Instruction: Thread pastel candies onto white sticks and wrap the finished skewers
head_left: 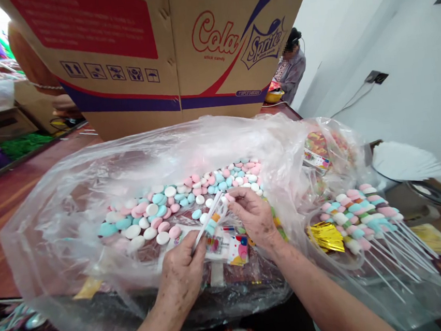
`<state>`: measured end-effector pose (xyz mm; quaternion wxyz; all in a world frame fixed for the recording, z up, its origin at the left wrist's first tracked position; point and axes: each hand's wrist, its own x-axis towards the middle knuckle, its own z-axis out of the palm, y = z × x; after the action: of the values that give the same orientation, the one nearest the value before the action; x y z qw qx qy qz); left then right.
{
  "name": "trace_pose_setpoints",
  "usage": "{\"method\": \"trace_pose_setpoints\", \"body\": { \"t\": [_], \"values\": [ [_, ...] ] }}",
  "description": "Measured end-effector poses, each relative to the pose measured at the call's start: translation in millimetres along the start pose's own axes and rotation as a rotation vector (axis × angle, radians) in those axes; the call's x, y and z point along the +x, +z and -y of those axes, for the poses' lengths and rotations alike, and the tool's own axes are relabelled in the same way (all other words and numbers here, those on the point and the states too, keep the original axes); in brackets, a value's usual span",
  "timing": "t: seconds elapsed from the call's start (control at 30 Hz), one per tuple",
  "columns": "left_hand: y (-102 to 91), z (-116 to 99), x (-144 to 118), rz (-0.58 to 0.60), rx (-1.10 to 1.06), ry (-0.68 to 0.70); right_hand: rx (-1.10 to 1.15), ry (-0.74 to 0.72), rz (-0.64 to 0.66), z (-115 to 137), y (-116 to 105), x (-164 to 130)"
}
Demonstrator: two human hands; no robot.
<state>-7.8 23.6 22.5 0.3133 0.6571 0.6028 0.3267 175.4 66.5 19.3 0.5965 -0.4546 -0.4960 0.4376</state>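
Note:
My left hand (182, 273) pinches the lower end of a thin white stick (206, 223) that has a small blue and orange candy threaded on it. My right hand (253, 215) holds a pink round candy (229, 197) at the stick's upper tip. Both hands hover over a big clear plastic bag (71, 200) that holds several pink, white and blue round candies (169, 201). Colourful printed wrappers (232, 247) lie just under my hands.
Finished candy skewers (366, 219) lie in a pile at the right beside gold twist ties (326, 236). A large Cola Sprite cardboard box (163, 51) stands behind the bag. Another person (291, 67) works at the far end. White paper sheets (403, 161) lie at the right.

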Motion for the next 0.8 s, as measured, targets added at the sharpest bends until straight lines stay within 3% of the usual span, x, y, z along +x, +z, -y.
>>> {"method": "trace_pose_setpoints", "body": {
  "t": [0.37, 0.63, 0.8],
  "values": [
    [2.4, 7, -1, 0.010, -0.113, 0.077, 0.064, 0.114, 0.091, -4, -16, 11],
    [0.3, 2, 0, 0.040, -0.135, 0.035, -0.085, 0.053, 0.159, 3, -26, 14],
    [9.7, 7, -2, 0.036, -0.178, 0.018, -0.132, 0.019, 0.099, 6, -21, 11]
  ]
}}
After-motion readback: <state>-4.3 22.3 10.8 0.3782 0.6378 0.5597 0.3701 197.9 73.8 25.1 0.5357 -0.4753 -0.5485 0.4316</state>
